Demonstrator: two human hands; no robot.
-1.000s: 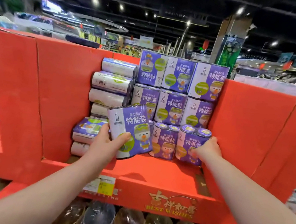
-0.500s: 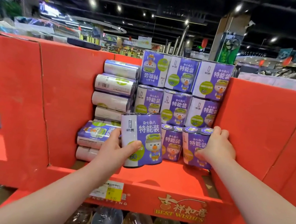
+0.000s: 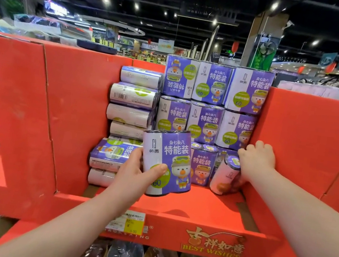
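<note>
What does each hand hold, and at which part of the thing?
The left hand grips a purple pack of rolls at its lower left side, thumb on the front. The right hand grips the top of a tilted pack.

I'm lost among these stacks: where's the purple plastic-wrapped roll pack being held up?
Head view, centre: the left hand grips the purple plastic-wrapped roll pack above the red cardboard shelf, in front of the stacked packs.

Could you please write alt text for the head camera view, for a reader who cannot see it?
A person's left hand holds a purple pack of rolls in front of a red cardboard display shelf, while the right hand grips the top of a tilted pack at the bottom right of the stacked packs.
</note>
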